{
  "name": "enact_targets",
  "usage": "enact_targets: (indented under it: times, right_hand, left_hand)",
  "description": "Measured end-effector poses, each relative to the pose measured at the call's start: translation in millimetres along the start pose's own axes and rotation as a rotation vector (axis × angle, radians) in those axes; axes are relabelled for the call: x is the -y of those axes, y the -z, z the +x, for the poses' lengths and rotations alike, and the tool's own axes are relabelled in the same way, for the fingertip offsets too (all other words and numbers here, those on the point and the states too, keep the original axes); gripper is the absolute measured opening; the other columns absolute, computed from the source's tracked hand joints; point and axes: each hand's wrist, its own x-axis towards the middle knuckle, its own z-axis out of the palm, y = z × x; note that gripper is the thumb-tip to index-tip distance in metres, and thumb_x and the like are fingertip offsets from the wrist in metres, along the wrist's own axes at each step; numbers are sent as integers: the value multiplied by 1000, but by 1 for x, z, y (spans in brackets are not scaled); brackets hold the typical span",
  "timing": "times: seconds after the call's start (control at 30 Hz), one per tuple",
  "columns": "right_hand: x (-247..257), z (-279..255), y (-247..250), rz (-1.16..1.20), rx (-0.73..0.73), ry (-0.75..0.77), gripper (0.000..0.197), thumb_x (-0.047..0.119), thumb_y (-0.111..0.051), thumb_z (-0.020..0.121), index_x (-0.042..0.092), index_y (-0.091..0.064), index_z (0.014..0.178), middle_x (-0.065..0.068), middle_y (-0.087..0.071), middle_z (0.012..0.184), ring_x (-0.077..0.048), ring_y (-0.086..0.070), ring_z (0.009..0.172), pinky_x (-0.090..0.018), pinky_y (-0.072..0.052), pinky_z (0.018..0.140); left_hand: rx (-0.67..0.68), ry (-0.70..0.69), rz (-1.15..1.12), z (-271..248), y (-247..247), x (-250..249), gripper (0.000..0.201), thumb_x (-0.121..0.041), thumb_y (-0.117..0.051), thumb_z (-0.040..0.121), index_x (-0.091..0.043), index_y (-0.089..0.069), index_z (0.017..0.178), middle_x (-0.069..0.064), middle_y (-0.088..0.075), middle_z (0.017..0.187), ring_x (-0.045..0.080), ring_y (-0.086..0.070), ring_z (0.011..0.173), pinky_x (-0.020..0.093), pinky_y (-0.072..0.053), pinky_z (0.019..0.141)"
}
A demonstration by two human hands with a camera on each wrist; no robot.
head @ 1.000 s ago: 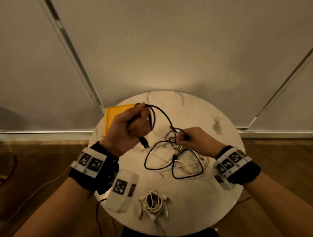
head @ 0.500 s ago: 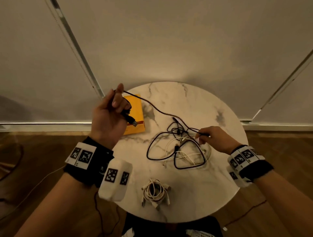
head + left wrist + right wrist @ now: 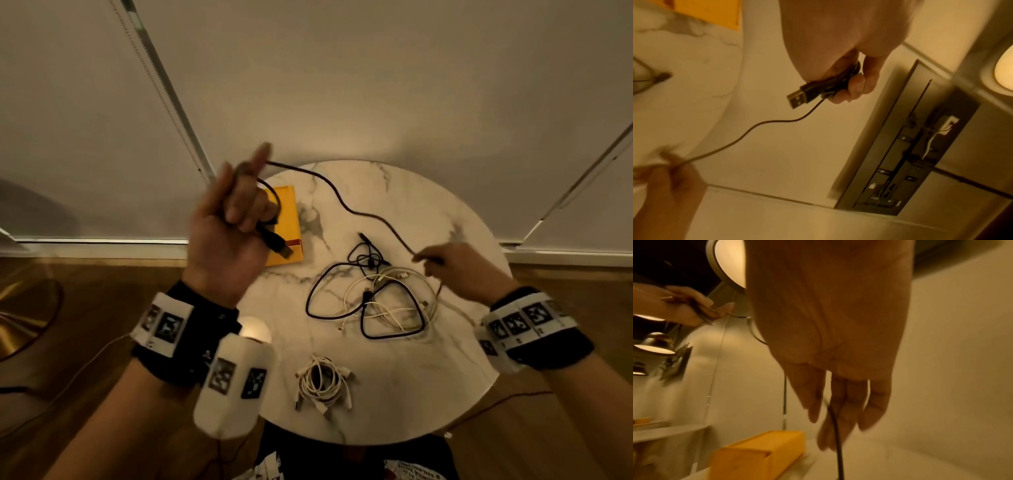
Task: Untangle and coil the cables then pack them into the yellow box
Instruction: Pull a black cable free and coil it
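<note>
My left hand (image 3: 239,209) is raised over the table's left rim and grips a black USB cable (image 3: 346,205), a loop of it wound round the fingers. Its USB plug (image 3: 797,97) sticks out below the fist. The cable runs right to my right hand (image 3: 442,263), which pinches it between the fingers (image 3: 836,415) above a tangle of black and white cables (image 3: 376,301). The yellow box (image 3: 289,212) lies on the table behind my left hand.
A coiled white cable (image 3: 322,383) lies near the front of the round marble table (image 3: 445,394). A pale wall stands close behind the table. Wooden floor and a brass lamp base (image 3: 24,308) are to the left.
My left hand has lifted up and to the left, drawing the black cable out of the tangle. My right hand has slid right along the cable.
</note>
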Motion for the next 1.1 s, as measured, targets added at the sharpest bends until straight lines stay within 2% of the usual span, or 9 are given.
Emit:
enact_targets:
  times: [0.13, 0.27, 0.37, 0.53, 0.63, 0.77, 0.87, 1.03, 1.1]
  right_hand:
    - [21, -9, -29, 23, 126, 100, 47, 20, -60, 93, 18, -48, 139, -4, -57, 133, -18, -55, 116, -19, -37, 90]
    - [66, -17, -26, 229, -53, 285, 72, 32, -60, 93, 22, -21, 152, 0, -37, 149, -11, -41, 131, -15, -31, 102]
    - [102, -22, -19, 365, -173, 492, 63, 25, -56, 96, 20, -24, 151, 0, -38, 148, -5, -39, 133, -14, -30, 108]
    - [122, -19, -10, 480, -49, 566, 28, 21, -56, 97, 13, -65, 121, 8, -71, 103, -3, -66, 87, -22, -52, 79]
    - [113, -17, 3, 600, 45, 471, 19, 18, -65, 89, 12, -71, 106, 0, -69, 72, -10, -61, 60, -26, -51, 62]
    - [108, -18, 14, 830, -48, 441, 19, 19, -67, 81, 14, -76, 97, -17, -59, 57, -18, -45, 49, -24, -38, 46]
    - [111, -16, 0, 872, -47, 396, 23, 18, -65, 84, 7, -75, 101, -2, -51, 49, -11, -40, 46, -19, -34, 45]
    - [105, -26, -43, 468, 13, 432, 19, 20, -50, 98, 28, -62, 110, 3, -59, 57, -7, -52, 45, -17, -41, 50]
    - [105, -36, -60, 352, 151, 458, 27, 13, -49, 98, 23, -55, 122, 0, -65, 63, -8, -59, 45, -20, -49, 51]
  left_hand:
    - [-105, 164, 82, -17, -4, 48, 46, -25, -33, 100, 5, -48, 130, -6, -34, 44, 5, -29, 40, 20, -27, 52]
    - [-143, 293, 81, -31, 3, 79, 45, -27, -35, 101, 5, -55, 125, -6, -32, 42, 5, -28, 39, 20, -30, 49]
    - [-136, 308, 67, -35, 3, 86, 40, -27, -35, 100, 1, -63, 108, -7, -32, 39, 4, -29, 35, 19, -32, 46]
    - [-56, 345, 86, -40, 10, 76, 34, -27, -34, 99, -9, -55, 79, -7, -27, 38, 6, -23, 35, 20, -28, 44]
    - [28, 408, 75, -44, 19, 62, 31, -31, -42, 97, -15, -56, 75, -6, -19, 41, 9, -18, 36, 21, -24, 45]
    - [290, 588, 65, -48, 25, 57, 28, -37, -53, 94, -16, -58, 76, -7, -24, 41, 11, -23, 36, 21, -24, 45]
    - [396, 595, 53, -45, 15, 60, 31, -34, -46, 98, -10, -61, 87, -6, -27, 42, 12, -25, 37, 23, -24, 47]
    - [180, 332, 109, -21, 11, 55, 46, -22, -26, 101, 7, -50, 128, 0, -43, 60, 11, -36, 53, 24, -40, 60]
    - [136, 231, 229, -16, 18, 54, 44, -17, -27, 101, 8, -42, 135, 3, -52, 71, 14, -48, 64, 25, -45, 68]
